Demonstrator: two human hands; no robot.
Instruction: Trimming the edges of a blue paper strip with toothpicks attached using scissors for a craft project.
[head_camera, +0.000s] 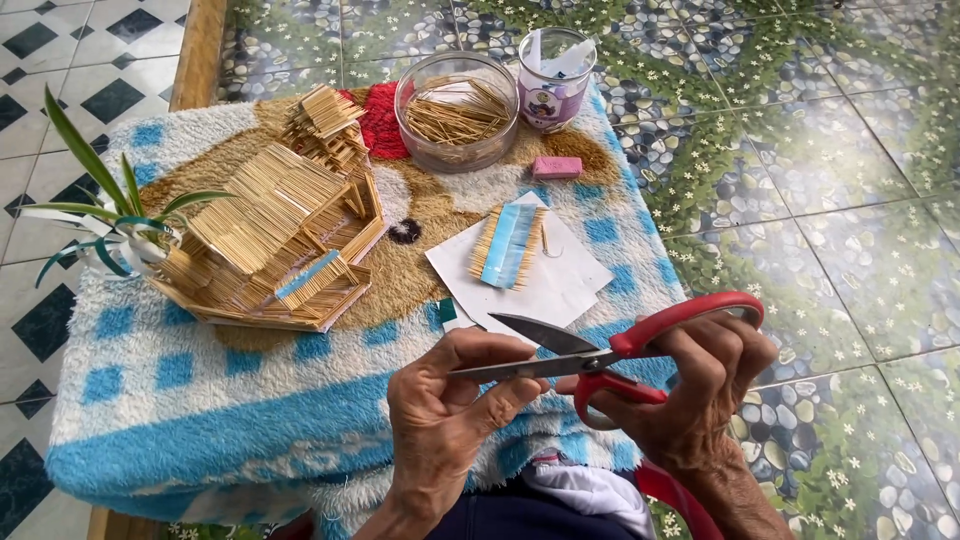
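Counter (150, 400) draped in blue-white shaggy towel; pebble-print floor tiles (820, 200) right, black-white checks left. Glass bowl (457, 112) full of toothpicks; plastic cup (553, 78) beside it with white scraps. Toothpick house (275, 240) left of white paper (545, 285). Right hand (700, 385) gripping red-handled scissors (600, 355), blades parted; left hand (450, 400) pinching lower blade.

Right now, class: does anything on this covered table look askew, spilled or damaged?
Nothing stands out. The stick house sits whole, the sticks stay inside the glass bowl, and the taped stick panel lies flat on white paper. The scissors are held open.
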